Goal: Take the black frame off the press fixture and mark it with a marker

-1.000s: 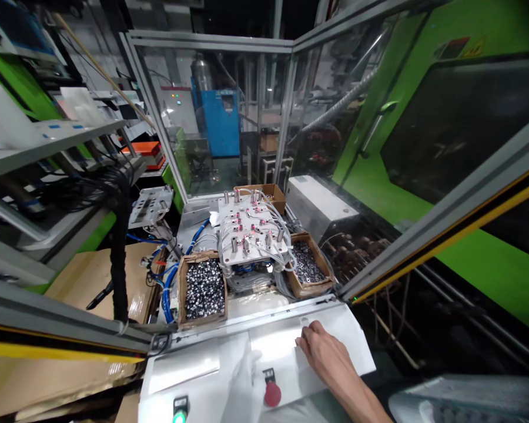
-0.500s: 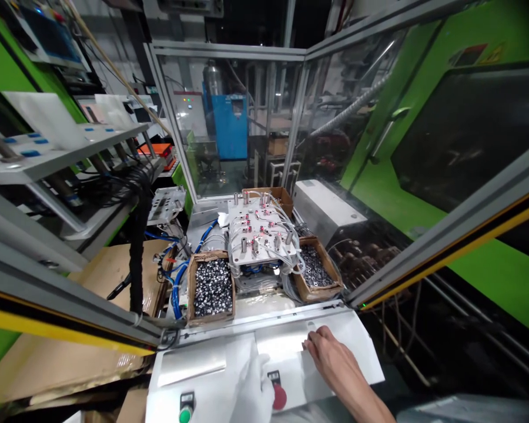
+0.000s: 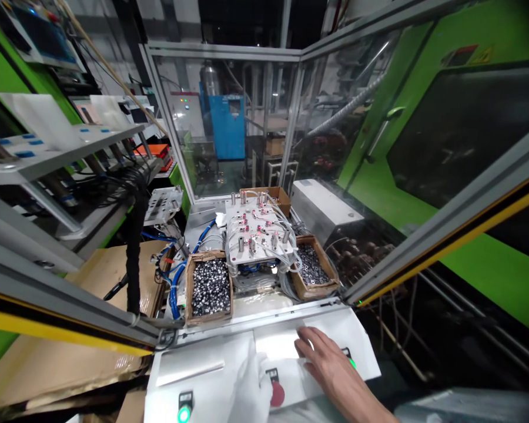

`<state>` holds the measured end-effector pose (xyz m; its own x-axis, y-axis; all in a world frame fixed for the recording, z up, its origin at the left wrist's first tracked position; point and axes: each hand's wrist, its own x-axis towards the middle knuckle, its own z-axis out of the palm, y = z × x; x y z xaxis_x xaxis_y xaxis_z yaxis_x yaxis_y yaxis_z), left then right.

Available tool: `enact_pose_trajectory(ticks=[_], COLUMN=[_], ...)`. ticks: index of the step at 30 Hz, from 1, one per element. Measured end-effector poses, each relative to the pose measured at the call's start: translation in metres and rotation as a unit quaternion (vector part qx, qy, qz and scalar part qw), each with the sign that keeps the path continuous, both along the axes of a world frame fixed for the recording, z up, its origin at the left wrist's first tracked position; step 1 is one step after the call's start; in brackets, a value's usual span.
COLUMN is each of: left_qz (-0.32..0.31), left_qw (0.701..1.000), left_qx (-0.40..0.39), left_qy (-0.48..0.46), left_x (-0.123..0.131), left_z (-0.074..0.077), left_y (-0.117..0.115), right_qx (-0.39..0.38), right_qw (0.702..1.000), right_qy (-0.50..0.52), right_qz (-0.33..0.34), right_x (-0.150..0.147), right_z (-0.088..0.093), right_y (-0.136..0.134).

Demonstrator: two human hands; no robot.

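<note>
My right hand (image 3: 330, 367), bare, lies flat with fingers spread on the white control panel (image 3: 194, 367), just left of a lit green button (image 3: 351, 362). My left hand (image 3: 252, 390), in a white glove, rests on the same panel beside the red mushroom button (image 3: 277, 395); nothing is held in it. Another green button (image 3: 184, 413) glows at the panel's lower left. Beyond the panel stands a metal fixture plate (image 3: 256, 232) with pins and hoses, flanked by two cardboard boxes of small metal parts, one on the left (image 3: 209, 288) and one on the right (image 3: 311, 266).
Clear guard panels (image 3: 229, 123) enclose the fixture from behind and the right. A grey and yellow frame bar (image 3: 62, 317) crosses at the left, another (image 3: 445, 235) at the right. A black cable bundle (image 3: 133, 258) hangs left of the boxes. Green machine housing (image 3: 467, 117) fills the right.
My right hand slid slightly left and down on the panel and spread flat, uncovering the lit green button. My gloved left hand rose onto the panel by the red button. The view shifted a little.
</note>
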<state>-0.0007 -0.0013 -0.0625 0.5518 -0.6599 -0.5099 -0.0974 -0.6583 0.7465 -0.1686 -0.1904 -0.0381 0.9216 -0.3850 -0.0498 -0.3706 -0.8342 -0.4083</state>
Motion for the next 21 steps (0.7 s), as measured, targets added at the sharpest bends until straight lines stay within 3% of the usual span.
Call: enact_pose_trajectory(ticks=[5, 9, 13, 17, 21], left_qz=[0.042, 0.032, 0.066, 0.176, 0.206], left_qw=[0.999, 0.999, 0.996, 0.977, 0.967], left_qx=[-0.005, -0.021, -0.057, -0.106, -0.101], left_qy=[-0.032, -0.01, 0.017, 0.057, 0.112], left_x=[-0.006, -0.008, -0.01, -0.011, -0.012], left_z=[0.006, 0.016, 0.021, 0.036, 0.057], left_y=[-0.004, -0.006, -0.004, 0.0, 0.002], right_qx=[0.021, 0.049, 0.071, 0.115, 0.175], right_qw=[0.999, 0.998, 0.997, 0.993, 0.984], right_qy=[-0.039, -0.045, -0.008, 0.018, -0.007], right_qz=[0.0, 0.009, 0.025, 0.019, -0.013], right_x=[0.007, 0.019, 0.025, 0.019, 0.023], right_z=[-0.001, 0.009, 0.035, 0.071, 0.084], right_y=[-0.001, -0.008, -0.021, -0.033, -0.017])
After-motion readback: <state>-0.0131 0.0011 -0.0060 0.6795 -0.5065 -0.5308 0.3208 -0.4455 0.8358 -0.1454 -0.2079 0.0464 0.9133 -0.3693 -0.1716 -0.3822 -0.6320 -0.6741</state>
